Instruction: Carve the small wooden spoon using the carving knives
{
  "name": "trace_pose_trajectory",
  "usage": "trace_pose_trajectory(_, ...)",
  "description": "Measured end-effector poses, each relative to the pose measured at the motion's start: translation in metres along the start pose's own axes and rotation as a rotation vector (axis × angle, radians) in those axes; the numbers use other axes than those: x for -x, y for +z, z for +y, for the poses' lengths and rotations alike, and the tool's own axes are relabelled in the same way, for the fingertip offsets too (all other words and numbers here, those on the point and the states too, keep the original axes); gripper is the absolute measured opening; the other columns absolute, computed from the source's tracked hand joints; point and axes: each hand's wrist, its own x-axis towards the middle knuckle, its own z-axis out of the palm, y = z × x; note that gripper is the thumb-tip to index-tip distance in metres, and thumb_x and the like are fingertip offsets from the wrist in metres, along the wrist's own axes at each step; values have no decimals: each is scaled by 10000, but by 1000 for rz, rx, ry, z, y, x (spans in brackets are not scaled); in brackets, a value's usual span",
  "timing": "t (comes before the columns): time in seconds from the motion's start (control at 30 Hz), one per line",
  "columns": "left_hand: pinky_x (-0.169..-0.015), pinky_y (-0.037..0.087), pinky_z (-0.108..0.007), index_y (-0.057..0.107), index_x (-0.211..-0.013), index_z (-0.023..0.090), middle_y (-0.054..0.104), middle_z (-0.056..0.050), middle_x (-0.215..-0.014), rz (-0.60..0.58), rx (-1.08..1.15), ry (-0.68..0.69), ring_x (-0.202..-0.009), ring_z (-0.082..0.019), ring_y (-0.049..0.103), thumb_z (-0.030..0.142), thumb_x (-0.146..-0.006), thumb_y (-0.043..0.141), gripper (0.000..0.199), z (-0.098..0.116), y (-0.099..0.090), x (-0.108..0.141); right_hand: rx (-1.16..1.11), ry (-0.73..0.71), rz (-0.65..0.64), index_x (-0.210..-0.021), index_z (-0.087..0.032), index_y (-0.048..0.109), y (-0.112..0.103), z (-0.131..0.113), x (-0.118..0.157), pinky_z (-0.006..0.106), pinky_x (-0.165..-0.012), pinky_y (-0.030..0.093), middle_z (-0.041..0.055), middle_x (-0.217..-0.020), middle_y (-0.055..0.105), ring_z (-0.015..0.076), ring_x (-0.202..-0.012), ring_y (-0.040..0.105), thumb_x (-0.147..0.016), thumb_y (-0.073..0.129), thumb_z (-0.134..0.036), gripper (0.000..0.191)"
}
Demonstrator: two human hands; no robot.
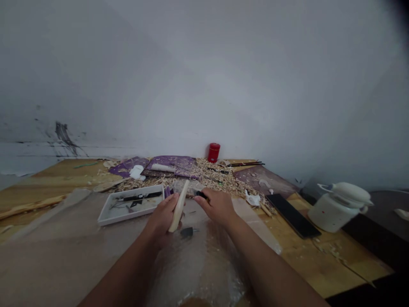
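Observation:
My left hand (162, 215) is wrapped round a pale carved piece of wood (179, 209), its narrow end tilted up and away from me. Close by on the right, my right hand (219, 204) grips a black-handled carving tool (201, 195), thumb along the handle. The tool's working end is blurred near the wood, and I cannot tell whether they touch. A small dark flat piece (187, 232) lies on the plastic sheet (204, 260) below my hands. Left of my left hand stands a white tray (104, 217) containing black-handled tools and thin metal pieces.
Wood shavings (223, 181) are heaped behind my hands, beside purple sheets (172, 162). A red canister (214, 152) stands by the wall. To the right are crumpled white tissue (252, 199), a black phone (293, 215) and a lidded white jar (334, 211) near the table edge.

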Motion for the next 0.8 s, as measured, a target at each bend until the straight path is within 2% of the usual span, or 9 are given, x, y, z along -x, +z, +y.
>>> trace_pose_trajectory(0.07, -340, 236, -173, 465, -751, 191, 363, 66, -470, -27, 30, -1, -353, -57, 308, 505, -679, 483, 322, 0, 0, 0, -41, 16, 2, -812, -221, 553, 0, -1, 0, 227, -523, 251, 15, -702, 622, 154, -674, 569, -822, 212, -573, 491)
trace_pose_trajectory(0.13, -340, 228, -173, 474, -757, 194, 365, 65, -473, -54, 41, -14, -354, -58, 305, 501, -675, 495, 318, -1, 0, 1, -115, 54, 23, -958, -240, 532, -1, -2, 0, 224, -542, 284, 13, -744, 628, 159, -681, 573, -810, 252, -579, 464)
trace_pose_trajectory(0.2, -350, 236, -173, 495, -769, 200, 388, 56, -488, -77, 15, -15, -368, -62, 322, 486, -672, 513, 303, -2, 0, 1, -193, 84, 49, -1132, -253, 436, -3, -2, 0, 226, -565, 322, 16, -804, 631, 163, -683, 576, -778, 328, -593, 503)
trace_pose_trajectory(0.3, -366, 242, -171, 533, -772, 203, 411, 42, -509, -133, -34, 17, -396, -69, 348, 469, -670, 528, 286, -4, -2, 1, -257, 8, 44, -1240, -280, 325, -4, 0, 0, 242, -644, 372, 24, -999, 600, 174, -792, 574, -719, 456, -585, 617)
trace_pose_trajectory(0.4, -368, 239, -169, 546, -757, 194, 402, 41, -512, -195, -44, 29, -399, -68, 341, 456, -675, 529, 275, -4, -3, 3, -293, -100, 4, -1214, -311, 368, -2, 7, -2, 257, -742, 381, -3, -1123, 545, 174, -911, 548, -719, 513, -522, 558)
trace_pose_trajectory(0.53, -366, 249, -166, 535, -750, 188, 394, 52, -497, -259, -39, 19, -377, -55, 323, 392, -690, 539, 213, 3, -3, 7, -366, -115, -7, -1122, -271, 482, 2, 18, -4, 252, -772, 387, 0, -1059, 584, 160, -917, 548, -725, 536, -473, 449)
trace_pose_trajectory(0.7, -364, 292, -169, 531, -800, 181, 433, 46, -532, -272, -30, -3, -386, -53, 356, 305, -703, 539, 158, 8, -4, 8, -421, -139, 28, -1187, -281, 418, 2, 21, -6, 253, -819, 364, -2, -1157, 522, 152, -1000, 503, -705, 568, -463, 537)
trace_pose_trajectory(0.8, -356, 295, -171, 534, -819, 180, 442, 36, -560, -296, 16, -20, -414, -63, 383, 275, -695, 551, 158, 7, -8, 6, -374, -159, 5, -1079, -244, 514, 0, 20, -6, 235, -756, 370, 12, -1044, 587, 149, -921, 536, -722, 547, -465, 421)
